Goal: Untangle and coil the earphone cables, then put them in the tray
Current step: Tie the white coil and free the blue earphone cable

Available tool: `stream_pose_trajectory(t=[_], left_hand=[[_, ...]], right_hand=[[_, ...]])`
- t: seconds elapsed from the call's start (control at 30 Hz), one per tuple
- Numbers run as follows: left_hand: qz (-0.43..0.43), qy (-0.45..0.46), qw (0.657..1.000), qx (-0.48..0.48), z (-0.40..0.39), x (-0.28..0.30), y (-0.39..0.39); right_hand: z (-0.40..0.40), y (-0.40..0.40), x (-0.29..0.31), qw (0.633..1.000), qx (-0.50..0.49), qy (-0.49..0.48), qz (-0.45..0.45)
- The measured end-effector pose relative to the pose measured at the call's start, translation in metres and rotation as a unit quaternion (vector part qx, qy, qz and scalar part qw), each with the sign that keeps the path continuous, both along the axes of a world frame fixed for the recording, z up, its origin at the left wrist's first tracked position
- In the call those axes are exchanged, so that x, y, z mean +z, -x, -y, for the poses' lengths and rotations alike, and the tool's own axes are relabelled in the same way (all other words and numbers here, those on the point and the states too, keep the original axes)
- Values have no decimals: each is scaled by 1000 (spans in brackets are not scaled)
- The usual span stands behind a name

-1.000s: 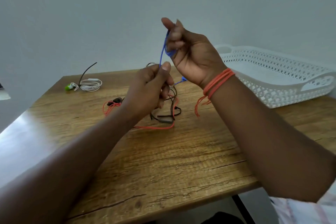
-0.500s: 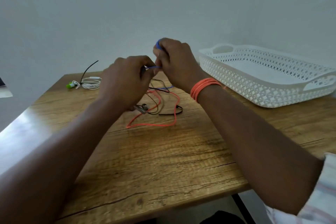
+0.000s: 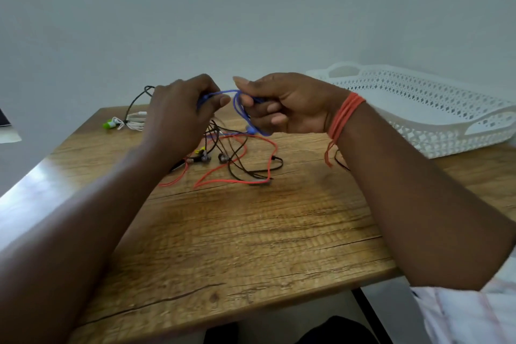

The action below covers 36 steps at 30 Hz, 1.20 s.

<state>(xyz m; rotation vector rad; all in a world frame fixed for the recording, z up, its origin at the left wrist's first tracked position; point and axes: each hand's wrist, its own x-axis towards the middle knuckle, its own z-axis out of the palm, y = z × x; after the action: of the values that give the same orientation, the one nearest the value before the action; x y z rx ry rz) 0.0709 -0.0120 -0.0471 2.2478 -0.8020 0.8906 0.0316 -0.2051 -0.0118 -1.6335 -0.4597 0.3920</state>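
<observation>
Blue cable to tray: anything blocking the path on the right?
Nothing visible does. Both the left hand and right hand hold the blue cable above the red and black tangle. The table between the hands and the white tray shows only bare wood.

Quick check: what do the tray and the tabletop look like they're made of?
Tray: looks like white moulded plastic, matte, with a perforated lattice wall and cut-out handles. Table: wood-grain surface with a slight sheen near its left edge; solid wood or printed laminate, cannot tell.
</observation>
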Motion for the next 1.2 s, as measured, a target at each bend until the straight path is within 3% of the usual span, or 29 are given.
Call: stream_pose_trajectory(t=[0.07,0.2,0.4,0.47,0.67,0.73,0.8,0.87,0.97,1.1,1.2], left_hand=[[-12,5,1000,-11,3,-3,0],[-71,14,997,-38,10,-8,2],[-113,51,991,-59,15,-12,5],[-116,63,989,-74,19,-12,8],[-127,34,983,-125,28,-13,18],[-120,23,984,-129,27,-14,19],[-94,26,988,-120,25,-12,19],[-67,37,992,-104,22,-7,18],[-36,51,996,-63,13,-1,13],[-27,75,997,-6,4,3,9],[-52,68,996,-3,0,4,7]], right_hand=[[-5,-2,-1,992,26,-118,-33],[-11,-11,2,942,3,-331,-49],[-5,-14,11,853,-63,-518,-23],[-4,-16,9,836,-93,-541,12],[-1,-18,2,835,-229,-485,120],[-1,-18,-1,853,-343,-338,202],[-3,-20,-7,836,-438,-118,309],[-7,-21,-13,809,-447,47,378],[-10,-20,-16,823,-375,191,381],[-18,-17,-16,873,-321,178,321],[-18,-20,-13,891,-350,40,288]])
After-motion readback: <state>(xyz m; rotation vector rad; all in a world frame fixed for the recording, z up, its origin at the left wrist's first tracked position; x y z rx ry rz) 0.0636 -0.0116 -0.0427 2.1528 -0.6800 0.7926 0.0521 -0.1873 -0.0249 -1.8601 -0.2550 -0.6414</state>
